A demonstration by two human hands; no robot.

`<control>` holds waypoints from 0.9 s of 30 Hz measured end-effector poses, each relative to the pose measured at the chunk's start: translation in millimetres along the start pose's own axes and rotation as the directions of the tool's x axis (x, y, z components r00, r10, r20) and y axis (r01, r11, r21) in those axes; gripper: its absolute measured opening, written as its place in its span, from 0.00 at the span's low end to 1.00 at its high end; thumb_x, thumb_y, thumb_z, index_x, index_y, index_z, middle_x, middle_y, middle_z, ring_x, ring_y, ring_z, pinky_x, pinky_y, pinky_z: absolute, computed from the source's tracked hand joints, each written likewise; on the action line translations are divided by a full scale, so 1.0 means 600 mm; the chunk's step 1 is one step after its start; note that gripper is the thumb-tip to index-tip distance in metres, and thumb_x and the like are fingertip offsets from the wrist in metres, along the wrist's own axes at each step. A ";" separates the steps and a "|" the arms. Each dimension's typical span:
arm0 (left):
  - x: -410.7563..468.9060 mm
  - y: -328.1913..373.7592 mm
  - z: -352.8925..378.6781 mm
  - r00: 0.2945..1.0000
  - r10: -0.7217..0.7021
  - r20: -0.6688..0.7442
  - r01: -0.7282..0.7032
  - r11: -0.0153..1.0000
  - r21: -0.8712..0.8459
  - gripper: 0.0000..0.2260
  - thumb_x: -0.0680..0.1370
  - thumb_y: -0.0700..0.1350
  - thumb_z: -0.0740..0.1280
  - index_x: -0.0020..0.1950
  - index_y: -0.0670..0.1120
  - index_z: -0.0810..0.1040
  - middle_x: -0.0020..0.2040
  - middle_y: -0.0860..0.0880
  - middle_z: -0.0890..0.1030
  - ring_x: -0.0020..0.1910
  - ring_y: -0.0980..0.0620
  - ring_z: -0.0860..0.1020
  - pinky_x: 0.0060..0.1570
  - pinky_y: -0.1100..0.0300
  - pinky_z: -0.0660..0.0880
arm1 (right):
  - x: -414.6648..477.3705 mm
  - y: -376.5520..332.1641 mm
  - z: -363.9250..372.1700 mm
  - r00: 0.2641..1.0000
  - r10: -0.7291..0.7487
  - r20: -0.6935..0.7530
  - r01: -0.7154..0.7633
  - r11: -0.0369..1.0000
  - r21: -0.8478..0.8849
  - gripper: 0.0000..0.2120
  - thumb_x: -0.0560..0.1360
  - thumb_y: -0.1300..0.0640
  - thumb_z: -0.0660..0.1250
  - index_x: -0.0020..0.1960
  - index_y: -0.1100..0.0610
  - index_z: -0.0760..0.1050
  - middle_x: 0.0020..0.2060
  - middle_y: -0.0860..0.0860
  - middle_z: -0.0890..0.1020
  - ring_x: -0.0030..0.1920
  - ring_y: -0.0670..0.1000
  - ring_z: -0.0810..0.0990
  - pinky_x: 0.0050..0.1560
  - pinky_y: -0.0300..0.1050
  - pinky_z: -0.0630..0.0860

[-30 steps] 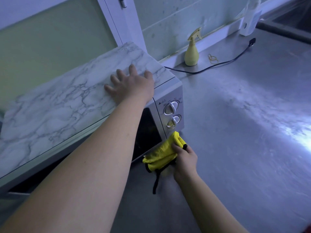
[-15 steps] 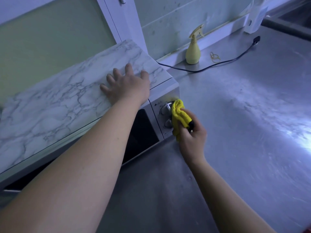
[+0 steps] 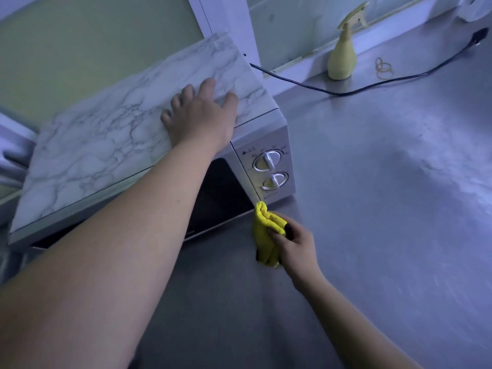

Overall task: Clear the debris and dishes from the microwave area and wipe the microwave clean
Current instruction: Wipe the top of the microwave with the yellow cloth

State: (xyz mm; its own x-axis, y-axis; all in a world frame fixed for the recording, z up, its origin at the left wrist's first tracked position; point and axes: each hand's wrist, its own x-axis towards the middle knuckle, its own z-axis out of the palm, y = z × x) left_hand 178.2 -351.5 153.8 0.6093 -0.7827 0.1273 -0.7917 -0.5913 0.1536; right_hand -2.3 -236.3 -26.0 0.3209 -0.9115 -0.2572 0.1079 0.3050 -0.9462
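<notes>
Two hands: left hand (image 3: 198, 118) flat on microwave (image 3: 262, 145); right hand (image 3: 295, 242) fingers clench yellow cloth (image 3: 265, 230).

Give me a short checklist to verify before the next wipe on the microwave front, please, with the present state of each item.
1. Yellow cloth held firmly in the right hand: ok, grip closed on it.
2. Left hand steadying the microwave, flat on its marble-patterned top: ok.
3. Cloth touching the control panel: not ok, it is below the lower corner.
4. Both knobs unobstructed: ok.
5. Power cord unplugged: ok, its plug lies on the counter.
6. Panel already clean: cannot tell.
</notes>
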 end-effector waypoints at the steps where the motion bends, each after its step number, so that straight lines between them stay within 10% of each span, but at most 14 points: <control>1: -0.001 0.000 -0.001 1.000 -0.005 -0.004 0.005 1.000 -0.012 0.26 0.77 0.64 0.51 0.75 0.60 0.64 0.74 0.49 0.67 0.73 0.45 0.62 0.69 0.44 0.56 | -0.004 -0.003 -0.005 1.000 -0.012 -0.027 0.012 1.000 0.020 0.23 0.74 0.68 0.68 0.49 0.38 0.84 0.43 0.43 0.86 0.44 0.41 0.83 0.41 0.34 0.78; 7: -0.003 0.001 -0.001 0.999 -0.022 -0.036 0.020 0.999 -0.049 0.26 0.77 0.64 0.53 0.74 0.59 0.67 0.74 0.51 0.68 0.73 0.46 0.64 0.71 0.46 0.56 | 0.008 -0.034 0.016 0.958 -0.250 -0.143 0.236 0.966 -0.104 0.19 0.72 0.63 0.70 0.59 0.47 0.83 0.49 0.45 0.84 0.44 0.36 0.80 0.42 0.28 0.74; 12: -0.003 0.002 -0.003 0.998 -0.033 -0.048 0.030 0.998 -0.061 0.25 0.77 0.62 0.54 0.73 0.58 0.68 0.73 0.51 0.70 0.72 0.46 0.66 0.72 0.46 0.58 | 0.038 -0.007 0.049 0.919 -0.336 -0.208 0.263 0.913 -0.312 0.23 0.68 0.70 0.71 0.61 0.56 0.82 0.52 0.51 0.79 0.49 0.52 0.80 0.51 0.50 0.78; 18: 0.000 -0.001 0.000 0.998 -0.026 -0.057 0.022 0.998 -0.067 0.25 0.77 0.63 0.54 0.72 0.59 0.69 0.72 0.51 0.70 0.71 0.45 0.66 0.71 0.46 0.59 | 0.039 0.018 0.082 0.904 -0.114 -0.411 0.128 0.992 0.005 0.19 0.72 0.66 0.70 0.59 0.49 0.82 0.48 0.46 0.79 0.49 0.41 0.78 0.51 0.32 0.72; 22: 0.000 -0.001 -0.002 0.998 -0.026 -0.058 0.022 0.997 -0.070 0.26 0.77 0.63 0.53 0.73 0.58 0.68 0.72 0.50 0.71 0.71 0.45 0.67 0.69 0.46 0.59 | 0.036 0.006 0.082 0.911 0.198 -0.361 -0.060 0.931 0.360 0.12 0.75 0.65 0.69 0.55 0.51 0.83 0.43 0.46 0.86 0.44 0.44 0.83 0.45 0.37 0.80; 27: 0.001 -0.004 0.004 0.998 -0.005 -0.070 0.000 0.997 -0.073 0.27 0.77 0.64 0.53 0.74 0.57 0.68 0.72 0.49 0.71 0.71 0.44 0.67 0.68 0.46 0.59 | 0.004 0.021 0.035 0.882 0.436 -0.178 -0.364 0.871 0.329 0.10 0.75 0.63 0.69 0.51 0.50 0.82 0.38 0.45 0.86 0.45 0.49 0.84 0.49 0.47 0.82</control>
State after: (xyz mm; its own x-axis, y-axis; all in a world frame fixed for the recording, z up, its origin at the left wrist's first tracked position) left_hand 180.5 -351.1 151.0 0.6148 -0.7643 0.1946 -0.7865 -0.5755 0.2242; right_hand 19.3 -228.8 -34.7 0.1623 -0.7203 -0.6744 0.2867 0.6884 -0.6663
